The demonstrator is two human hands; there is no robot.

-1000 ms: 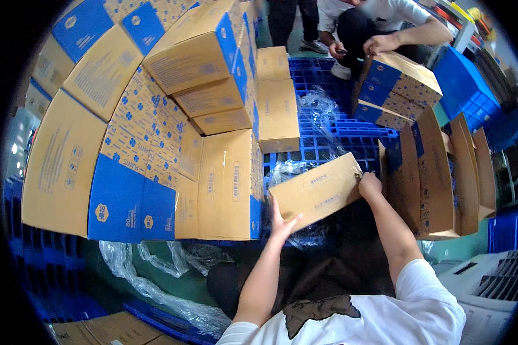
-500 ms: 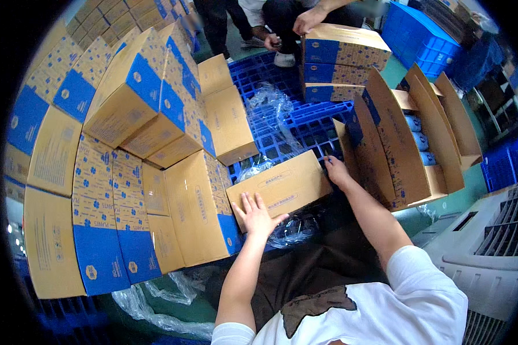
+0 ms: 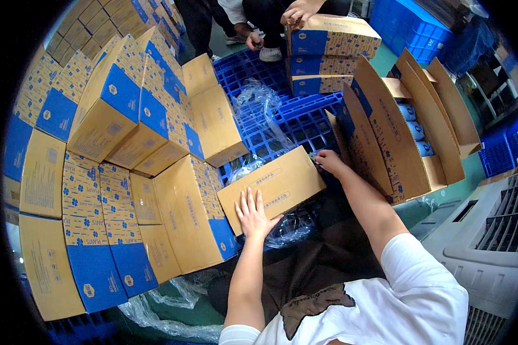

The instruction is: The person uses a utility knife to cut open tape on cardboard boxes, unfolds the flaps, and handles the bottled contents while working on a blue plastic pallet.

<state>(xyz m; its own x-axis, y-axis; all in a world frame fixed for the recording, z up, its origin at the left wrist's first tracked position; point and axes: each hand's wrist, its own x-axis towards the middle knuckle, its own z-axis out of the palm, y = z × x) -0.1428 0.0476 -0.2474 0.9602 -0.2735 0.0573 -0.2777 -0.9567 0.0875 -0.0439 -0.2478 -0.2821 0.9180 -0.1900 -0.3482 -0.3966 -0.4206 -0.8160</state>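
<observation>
A closed cardboard box lies in front of me, its plain brown face upward. My left hand rests flat on the left part of that face, fingers spread. At the box's far right corner, my right hand has its fingers pinched together around something small that I cannot make out. Just right of that hand stands an open carton with its flaps up. Blue-wrapped packs show inside an open carton there.
Stacked blue-and-brown boxes fill the left side. A blue pallet with clear plastic film lies beyond. Another person's hand touches a box stack. Blue crates and a grey-white vented machine stand at right.
The view has shifted slightly. My left hand stays flat on the box, and my right hand remains at its right end, now by the far corner. The other person's hand moved on the stack.
</observation>
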